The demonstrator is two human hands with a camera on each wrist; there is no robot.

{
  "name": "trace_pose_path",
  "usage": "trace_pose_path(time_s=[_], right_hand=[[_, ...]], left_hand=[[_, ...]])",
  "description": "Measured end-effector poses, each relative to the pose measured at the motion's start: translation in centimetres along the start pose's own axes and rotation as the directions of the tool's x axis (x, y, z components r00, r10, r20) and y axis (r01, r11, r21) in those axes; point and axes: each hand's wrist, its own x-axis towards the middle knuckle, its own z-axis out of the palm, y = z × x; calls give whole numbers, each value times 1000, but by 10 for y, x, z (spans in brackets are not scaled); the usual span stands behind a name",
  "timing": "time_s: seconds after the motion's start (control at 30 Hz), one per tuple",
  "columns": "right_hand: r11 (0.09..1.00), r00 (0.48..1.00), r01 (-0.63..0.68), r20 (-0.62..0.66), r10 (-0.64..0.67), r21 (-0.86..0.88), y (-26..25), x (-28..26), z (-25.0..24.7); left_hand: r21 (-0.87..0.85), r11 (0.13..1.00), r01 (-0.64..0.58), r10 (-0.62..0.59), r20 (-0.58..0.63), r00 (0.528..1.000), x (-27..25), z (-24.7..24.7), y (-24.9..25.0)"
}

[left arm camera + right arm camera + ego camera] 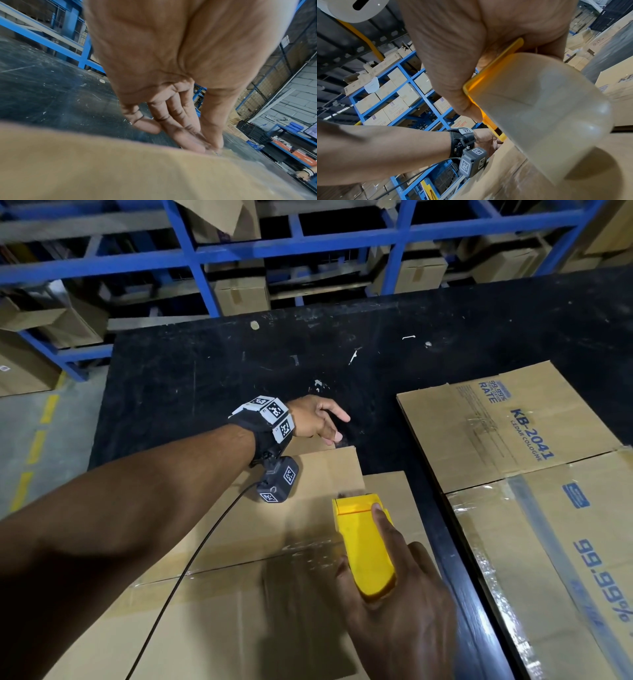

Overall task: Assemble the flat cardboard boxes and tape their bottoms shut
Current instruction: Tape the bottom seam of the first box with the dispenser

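A plain brown cardboard box (274,525) stands bottom-up on the black table (239,364), its flaps folded shut. A shiny strip of clear tape (308,549) runs along the seam. My right hand (394,594) grips a yellow tape dispenser (363,539) on the flaps near the box's far right edge. In the right wrist view the clear tape roll (547,115) sits in the yellow frame (488,75) above the cardboard. My left hand (320,419) reaches over the far edge, and its straight fingers (180,129) touch the box's far corner (120,169).
A printed carton (548,542) marked KB-2041 with clear tape across it lies to the right, a narrow strip of table between. Blue racks (191,251) full of boxes stand behind the table. Grey floor with yellow dashes (37,440) is at the left.
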Motion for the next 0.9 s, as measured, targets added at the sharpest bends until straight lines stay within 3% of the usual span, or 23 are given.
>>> trace_pose_path(time_s=[0.2, 0.43, 0.53, 0.63, 0.7, 0.77, 0.83, 0.9], right_hand=[[1000, 1000, -11, 16, 11, -3, 7, 0, 4], [999, 999, -25, 23, 26, -35, 10, -6, 8], [999, 1000, -17, -1, 17, -31, 11, -8, 8], [999, 1000, 1, -27, -2, -38, 14, -8, 9], [999, 1000, -9, -21, 8, -39, 14, -9, 9], [998, 999, -28, -19, 27, -54, 14, -11, 9], [997, 999, -26, -27, 24, -72, 14, -12, 10], [995, 1000, -26, -15, 25, -94, 14, -13, 11]], left_hand=[[105, 993, 60, -64, 38, 997, 4, 11, -1], [307, 947, 90, -73, -66, 995, -3, 16, -3], [326, 944, 50, 17, -198, 980, -20, 12, 4], [308, 947, -95, 195, -310, 931, -59, 22, 8], [374, 909, -186, 319, -334, 887, -101, 47, 3], [436, 875, -210, 369, -321, 872, -146, 81, -8], [473, 869, -145, 281, -230, 932, -182, 114, -20], [545, 838, -30, 94, -88, 992, -202, 141, -32]])
